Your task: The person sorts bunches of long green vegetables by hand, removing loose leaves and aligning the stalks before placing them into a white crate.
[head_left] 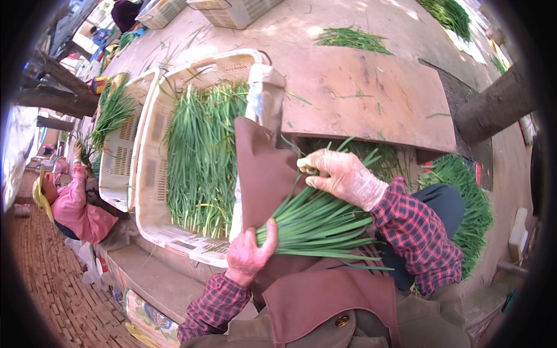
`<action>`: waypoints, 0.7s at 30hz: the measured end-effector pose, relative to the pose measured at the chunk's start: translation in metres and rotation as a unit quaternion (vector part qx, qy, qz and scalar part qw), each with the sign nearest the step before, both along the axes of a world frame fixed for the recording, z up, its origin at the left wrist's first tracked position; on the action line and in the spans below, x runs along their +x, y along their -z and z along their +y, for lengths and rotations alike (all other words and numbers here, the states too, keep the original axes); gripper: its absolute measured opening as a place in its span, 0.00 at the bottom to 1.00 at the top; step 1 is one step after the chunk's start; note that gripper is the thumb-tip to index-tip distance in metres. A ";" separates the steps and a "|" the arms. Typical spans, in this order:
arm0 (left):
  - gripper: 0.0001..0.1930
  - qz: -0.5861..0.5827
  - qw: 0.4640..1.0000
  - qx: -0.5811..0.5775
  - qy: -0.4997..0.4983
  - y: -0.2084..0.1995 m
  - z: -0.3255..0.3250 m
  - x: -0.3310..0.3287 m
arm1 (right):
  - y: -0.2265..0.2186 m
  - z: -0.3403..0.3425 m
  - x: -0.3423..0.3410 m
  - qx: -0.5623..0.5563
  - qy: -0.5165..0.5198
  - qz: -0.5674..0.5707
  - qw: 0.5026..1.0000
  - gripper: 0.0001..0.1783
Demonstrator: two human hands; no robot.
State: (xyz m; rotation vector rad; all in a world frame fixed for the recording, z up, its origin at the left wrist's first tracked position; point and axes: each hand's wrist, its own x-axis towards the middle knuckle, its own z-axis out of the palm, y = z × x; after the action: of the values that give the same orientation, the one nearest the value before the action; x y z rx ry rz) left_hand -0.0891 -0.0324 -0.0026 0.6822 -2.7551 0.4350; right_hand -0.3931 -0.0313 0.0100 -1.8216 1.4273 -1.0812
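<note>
Across my lap, over a brown apron, lies a bunch of garlic chives. My left hand is closed round its left end, with the thumb on top. My right hand, in a thin translucent glove, hovers over the far edge of the bunch. Its fingers are curled into a pinch; what is between them, if anything, is too small to make out. Just left of my lap stands a white plastic crate, with chives laid lengthwise inside it.
A low reddish-brown board is ahead, with loose chives behind it. More chives lie at my right beside a wooden post. On the left, a person in pink handles greens beside another crate.
</note>
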 end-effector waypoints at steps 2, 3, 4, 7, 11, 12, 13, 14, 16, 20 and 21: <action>0.25 -0.025 1.000 -0.013 -0.004 -0.007 -0.001 0.001 | 0.006 -0.005 0.008 -0.043 -0.016 0.025 0.999 0.17; 0.26 -0.024 1.000 -0.009 -0.003 -0.008 -0.002 0.002 | 0.008 -0.007 0.010 -0.052 -0.022 0.035 0.998 0.13; 0.26 -0.022 1.000 -0.005 0.001 -0.007 -0.003 0.004 | 0.013 -0.008 0.013 -0.057 -0.023 0.064 0.996 0.10; 0.27 -0.022 1.000 0.006 -0.003 -0.011 -0.002 0.009 | 0.008 -0.011 0.024 -0.091 -0.016 0.096 0.991 0.06; 0.28 -0.003 1.000 0.018 -0.002 -0.009 -0.004 0.011 | 0.002 -0.017 0.030 -0.046 -0.007 0.094 0.995 0.05; 0.28 -0.002 1.000 0.024 -0.003 -0.007 -0.005 0.011 | 0.001 -0.020 0.031 -0.033 0.002 0.068 0.997 0.05; 0.28 -0.004 1.000 0.029 -0.007 -0.006 -0.002 0.011 | -0.001 -0.023 0.032 -0.022 0.006 0.038 0.999 0.04; 0.28 -0.007 0.999 0.034 -0.011 -0.008 -0.002 0.013 | -0.004 -0.026 0.034 -0.010 0.011 0.007 1.000 0.03; 0.28 -0.016 0.999 0.043 -0.011 -0.012 -0.003 0.011 | -0.008 -0.028 0.030 0.028 0.041 -0.045 0.998 0.02; 0.26 -0.004 0.999 0.034 -0.034 -0.008 -0.003 0.009 | -0.019 -0.042 0.017 0.138 0.129 -0.243 0.952 0.04; 0.25 -0.018 0.998 0.050 -0.035 -0.003 -0.003 0.007 | -0.019 -0.044 0.006 0.133 0.139 -0.218 0.957 0.05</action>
State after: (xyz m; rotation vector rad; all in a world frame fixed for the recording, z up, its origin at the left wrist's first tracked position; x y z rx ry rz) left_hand -0.0819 -0.0355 0.0004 0.8042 -2.8087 0.3283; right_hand -0.3872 -0.0752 0.0289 -1.1293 1.4925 -1.2627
